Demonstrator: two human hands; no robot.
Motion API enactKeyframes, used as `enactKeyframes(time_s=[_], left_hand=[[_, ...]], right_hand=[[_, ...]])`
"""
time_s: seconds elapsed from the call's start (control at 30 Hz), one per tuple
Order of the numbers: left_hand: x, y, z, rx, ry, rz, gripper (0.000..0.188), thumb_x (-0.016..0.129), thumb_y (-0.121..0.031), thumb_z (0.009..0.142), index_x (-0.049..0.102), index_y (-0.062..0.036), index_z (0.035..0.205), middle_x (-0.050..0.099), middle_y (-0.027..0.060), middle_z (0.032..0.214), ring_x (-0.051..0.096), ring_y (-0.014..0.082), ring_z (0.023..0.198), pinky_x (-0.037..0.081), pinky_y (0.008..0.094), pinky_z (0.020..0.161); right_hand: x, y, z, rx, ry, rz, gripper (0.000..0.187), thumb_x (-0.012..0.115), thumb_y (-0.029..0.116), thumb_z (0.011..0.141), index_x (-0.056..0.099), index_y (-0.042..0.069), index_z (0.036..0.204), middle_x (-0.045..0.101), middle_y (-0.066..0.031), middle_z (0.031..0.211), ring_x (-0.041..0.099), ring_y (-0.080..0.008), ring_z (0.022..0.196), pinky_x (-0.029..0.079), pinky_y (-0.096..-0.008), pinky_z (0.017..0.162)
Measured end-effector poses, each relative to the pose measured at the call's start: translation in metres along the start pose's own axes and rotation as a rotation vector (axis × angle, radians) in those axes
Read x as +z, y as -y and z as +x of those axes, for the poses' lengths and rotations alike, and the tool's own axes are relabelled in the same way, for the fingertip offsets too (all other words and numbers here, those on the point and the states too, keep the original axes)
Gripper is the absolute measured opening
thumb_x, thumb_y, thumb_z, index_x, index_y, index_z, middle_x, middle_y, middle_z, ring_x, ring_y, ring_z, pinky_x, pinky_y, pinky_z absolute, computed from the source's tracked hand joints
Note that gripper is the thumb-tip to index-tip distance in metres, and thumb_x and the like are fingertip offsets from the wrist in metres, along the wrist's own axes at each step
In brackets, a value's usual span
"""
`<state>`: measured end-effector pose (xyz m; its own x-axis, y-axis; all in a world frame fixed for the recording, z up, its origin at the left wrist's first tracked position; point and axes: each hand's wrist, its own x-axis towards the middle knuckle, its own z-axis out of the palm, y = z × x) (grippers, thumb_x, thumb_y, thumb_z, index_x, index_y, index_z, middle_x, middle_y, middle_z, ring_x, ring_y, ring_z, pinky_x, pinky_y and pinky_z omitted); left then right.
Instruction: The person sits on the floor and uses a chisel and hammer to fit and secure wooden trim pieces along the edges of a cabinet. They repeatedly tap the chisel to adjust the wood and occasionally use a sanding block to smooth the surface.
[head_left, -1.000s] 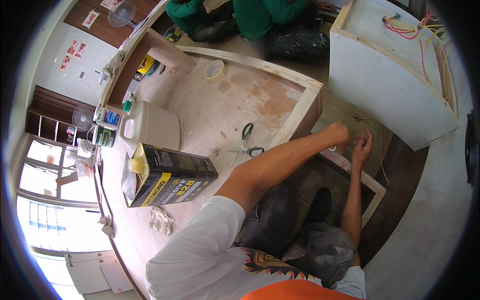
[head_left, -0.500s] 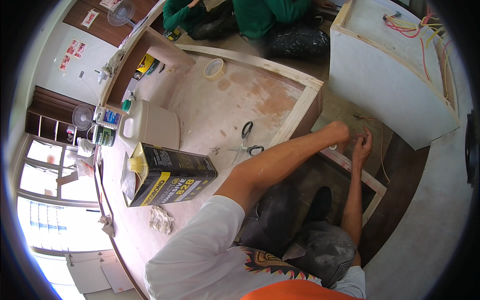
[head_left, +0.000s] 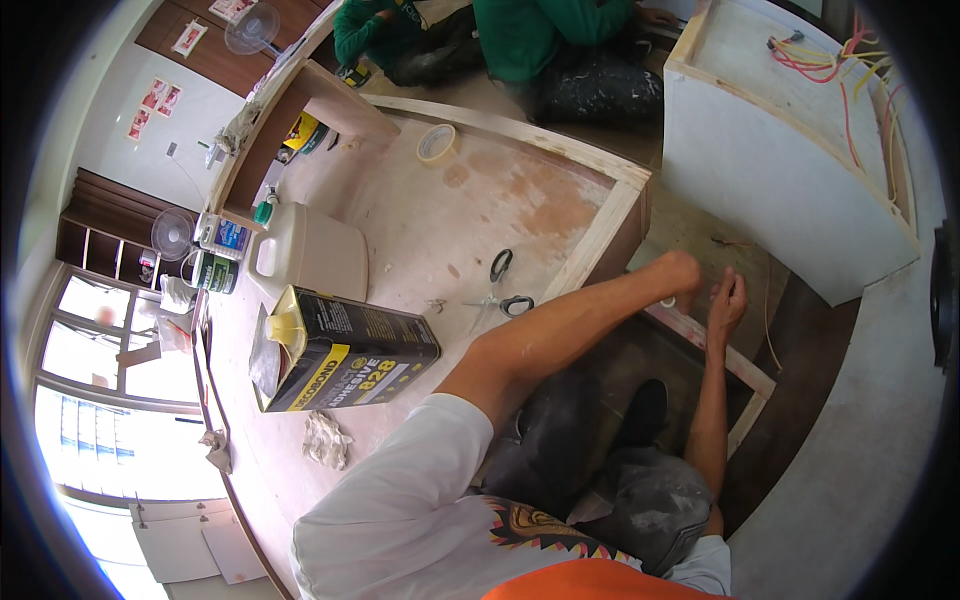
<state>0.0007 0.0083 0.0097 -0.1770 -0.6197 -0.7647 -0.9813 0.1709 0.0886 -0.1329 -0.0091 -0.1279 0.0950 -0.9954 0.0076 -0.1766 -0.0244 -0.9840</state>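
Note:
My left hand (head_left: 683,272) is bent down at the wrist over a pale wooden frame rail (head_left: 682,327). Its fingers are mostly hidden behind the back of the hand. A small white ring-shaped thing (head_left: 668,301) shows right beside it; whether it is held I cannot tell. Close by on the right, my right hand (head_left: 730,303) is raised with its fingers curled together. Anything between those fingers is too small or hidden to make out. Scissors with black handles (head_left: 515,305) lie on the worktop (head_left: 400,215), left of my left forearm.
A black and yellow adhesive can (head_left: 350,350), a beige jerrycan (head_left: 320,250), a crumpled cloth (head_left: 326,440) and a tape roll (head_left: 437,145) stand or lie on the worktop. Loose wires (head_left: 810,60) top a white cabinet (head_left: 780,170). Two people in green (head_left: 530,40) sit beyond.
My right hand's fingers, spread before, are now curled in. My left hand stays in nearly the same place. The whole view has shifted slightly.

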Motion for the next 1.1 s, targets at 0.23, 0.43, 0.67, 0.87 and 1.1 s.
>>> enactKeyframes(time_s=[0.23, 0.43, 0.67, 0.87, 1.1], left_hand=[[-0.002, -0.001, -0.004, -0.002, 0.008, 0.001, 0.043, 0.070, -0.036, 0.082, 0.073, -0.0073, 0.113, 0.074, 0.0100, 0.105, 0.071, 0.0281, 0.095, 0.057, 0.0414, 0.079], [0.006, 0.005, 0.009, 0.016, 0.021, -0.012, 0.044, 0.071, -0.038, 0.083, 0.073, -0.0085, 0.115, 0.074, 0.0091, 0.106, 0.071, 0.0269, 0.097, 0.056, 0.0418, 0.079], [0.004, 0.003, 0.003, -0.015, 0.020, -0.051, 0.044, 0.072, -0.038, 0.082, 0.073, -0.0088, 0.115, 0.074, 0.0092, 0.107, 0.071, 0.0274, 0.098, 0.057, 0.0419, 0.080], [0.000, 0.002, 0.001, -0.026, 0.043, -0.049, 0.042, 0.070, -0.035, 0.082, 0.073, -0.0079, 0.114, 0.074, 0.0097, 0.107, 0.071, 0.0282, 0.097, 0.057, 0.0421, 0.080], [0.003, 0.000, 0.002, -0.034, -0.016, -0.021, 0.042, 0.071, -0.037, 0.081, 0.074, -0.0096, 0.113, 0.074, 0.0097, 0.107, 0.071, 0.0284, 0.096, 0.057, 0.0430, 0.080]], right_hand=[[0.003, -0.006, 0.000, -0.070, -0.040, 0.052, 0.030, 0.057, 0.032, 0.103, 0.061, 0.003, 0.100, 0.056, -0.0012, 0.072, 0.053, -0.0106, 0.066, 0.045, -0.0282, 0.060], [0.006, -0.005, -0.003, -0.095, -0.050, 0.062, 0.029, 0.058, 0.031, 0.103, 0.058, 0.002, 0.098, 0.056, -0.0011, 0.074, 0.053, -0.0098, 0.066, 0.047, -0.0276, 0.060], [0.007, -0.006, -0.002, -0.112, -0.080, 0.066, 0.032, 0.059, 0.032, 0.102, 0.056, 0.003, 0.090, 0.053, -0.0005, 0.074, 0.049, -0.0092, 0.064, 0.047, -0.0281, 0.058], [0.004, -0.011, 0.002, -0.150, -0.061, 0.011, 0.037, 0.059, 0.032, 0.103, 0.053, 0.003, 0.080, 0.044, 0.0010, 0.063, 0.044, -0.0094, 0.059, 0.038, -0.0290, 0.053], [0.004, -0.004, -0.001, -0.163, -0.101, -0.044, 0.039, 0.057, 0.034, 0.103, 0.055, 0.003, 0.080, 0.048, 0.0007, 0.064, 0.045, -0.0089, 0.059, 0.040, -0.0286, 0.054]])
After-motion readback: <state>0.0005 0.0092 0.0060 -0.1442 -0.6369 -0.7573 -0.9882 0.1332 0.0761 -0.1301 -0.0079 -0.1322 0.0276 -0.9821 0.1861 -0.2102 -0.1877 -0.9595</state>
